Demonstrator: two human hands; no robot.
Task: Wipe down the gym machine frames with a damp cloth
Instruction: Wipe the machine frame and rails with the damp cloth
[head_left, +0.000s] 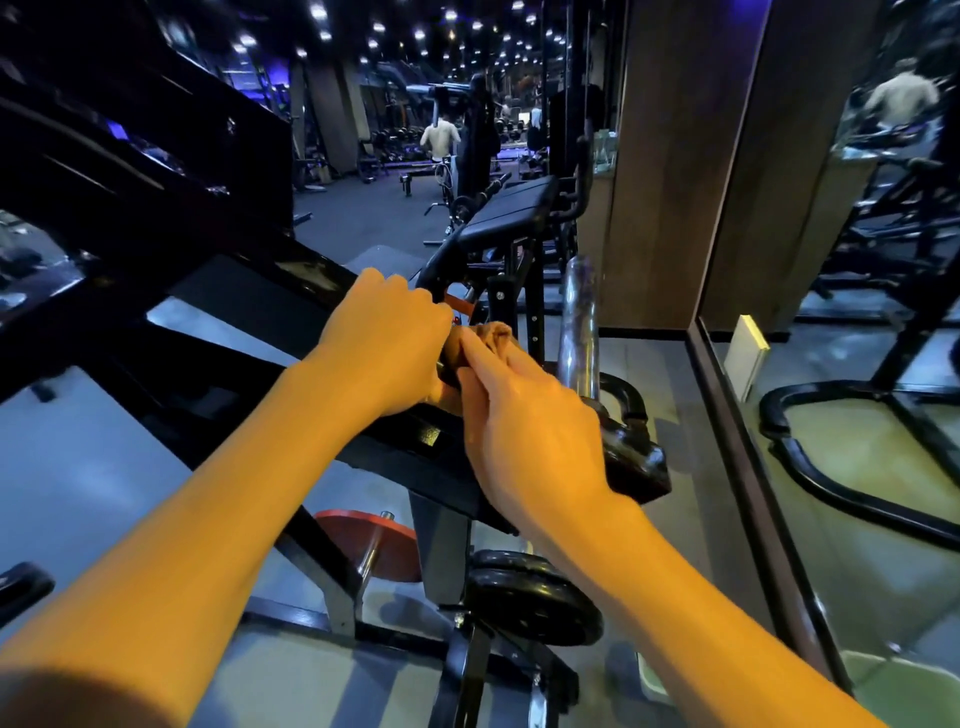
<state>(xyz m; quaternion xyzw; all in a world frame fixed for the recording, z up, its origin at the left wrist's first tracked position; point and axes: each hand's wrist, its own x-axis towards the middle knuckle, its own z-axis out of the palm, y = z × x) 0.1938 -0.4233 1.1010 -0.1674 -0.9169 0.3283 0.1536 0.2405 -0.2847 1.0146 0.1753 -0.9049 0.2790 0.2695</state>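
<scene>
Both hands meet on a bunched cloth (488, 338) atop the black frame bar (395, 441) of a plate-loaded machine: the left hand (384, 343) curls over it, the right hand (524, 415) presses with fingers extended. Wiping appears mid-course (cleaned portions are not distinguishable). The chrome sleeve (577, 317) and mirror wall (779, 467) crowd the right; open floor lies left.

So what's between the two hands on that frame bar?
The bunched cloth: in the head view the left hand and right hand both meet it on the black frame bar.
</scene>
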